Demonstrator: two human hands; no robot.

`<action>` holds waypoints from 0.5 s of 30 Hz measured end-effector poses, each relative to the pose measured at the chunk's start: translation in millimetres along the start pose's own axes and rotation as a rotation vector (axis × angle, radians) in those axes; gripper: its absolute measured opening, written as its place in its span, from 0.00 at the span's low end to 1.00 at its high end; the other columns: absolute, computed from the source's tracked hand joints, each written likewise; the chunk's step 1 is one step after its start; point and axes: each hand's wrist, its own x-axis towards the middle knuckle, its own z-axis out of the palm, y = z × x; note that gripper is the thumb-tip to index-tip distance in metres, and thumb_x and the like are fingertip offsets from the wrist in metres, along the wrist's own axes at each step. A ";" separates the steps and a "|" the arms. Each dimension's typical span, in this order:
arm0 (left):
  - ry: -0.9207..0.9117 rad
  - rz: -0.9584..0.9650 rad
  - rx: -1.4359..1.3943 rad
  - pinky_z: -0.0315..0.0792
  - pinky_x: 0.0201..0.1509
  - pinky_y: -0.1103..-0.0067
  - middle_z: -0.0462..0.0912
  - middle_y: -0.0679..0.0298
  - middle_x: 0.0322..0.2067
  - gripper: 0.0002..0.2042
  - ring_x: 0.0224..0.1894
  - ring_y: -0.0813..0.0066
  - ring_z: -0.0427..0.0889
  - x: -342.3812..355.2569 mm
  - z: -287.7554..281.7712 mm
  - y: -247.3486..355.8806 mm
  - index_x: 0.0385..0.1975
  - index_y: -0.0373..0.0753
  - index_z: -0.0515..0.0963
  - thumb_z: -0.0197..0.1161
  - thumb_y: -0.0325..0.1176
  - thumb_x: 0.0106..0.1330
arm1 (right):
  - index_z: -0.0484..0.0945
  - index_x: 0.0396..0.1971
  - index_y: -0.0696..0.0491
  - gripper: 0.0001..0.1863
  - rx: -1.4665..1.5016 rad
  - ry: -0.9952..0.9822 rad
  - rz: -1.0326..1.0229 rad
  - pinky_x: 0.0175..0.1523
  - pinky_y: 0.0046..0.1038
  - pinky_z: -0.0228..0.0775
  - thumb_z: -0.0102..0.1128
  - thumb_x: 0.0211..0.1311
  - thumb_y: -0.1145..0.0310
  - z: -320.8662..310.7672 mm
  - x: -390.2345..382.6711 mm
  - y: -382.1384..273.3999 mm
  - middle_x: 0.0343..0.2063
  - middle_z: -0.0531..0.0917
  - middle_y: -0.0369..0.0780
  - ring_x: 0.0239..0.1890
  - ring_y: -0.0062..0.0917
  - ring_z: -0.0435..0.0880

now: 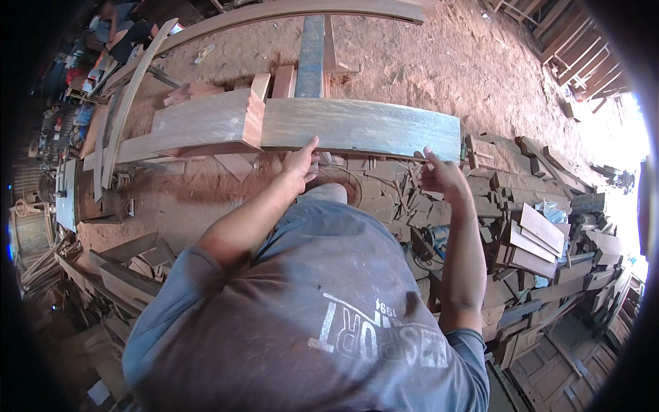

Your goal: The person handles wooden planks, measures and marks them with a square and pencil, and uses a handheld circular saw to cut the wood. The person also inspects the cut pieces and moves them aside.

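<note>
A long grey-green wooden board (364, 127) lies across in front of me, with its near edge toward my body. My left hand (300, 166) is closed at that near edge, the thumb on top and the other fingers curled below. Farther right, near the board's right end, my right hand (445, 178) pinches the same edge with its thumb up and fingers bent. Against the board's left end rests a stack of lighter planks (202, 123) with reddish end faces. The undersides of both grips are hidden.
A narrow bluish plank (311, 58) runs away behind the board, toward a long curved beam (295, 9). Piled offcuts (535, 237) fill the right side. Wooden frames (130, 271) lie at the lower left. Another person (120, 31) is at the far left.
</note>
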 end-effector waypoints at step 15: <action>-0.078 0.014 -0.019 0.75 0.61 0.63 0.84 0.58 0.56 0.38 0.54 0.65 0.81 25.0 -14.4 -12.7 0.68 0.43 0.77 0.73 0.65 0.68 | 0.87 0.56 0.61 0.27 -0.035 0.279 -0.322 0.38 0.22 0.73 0.68 0.75 0.51 -66.2 68.0 0.8 0.33 0.84 0.35 0.32 0.18 0.79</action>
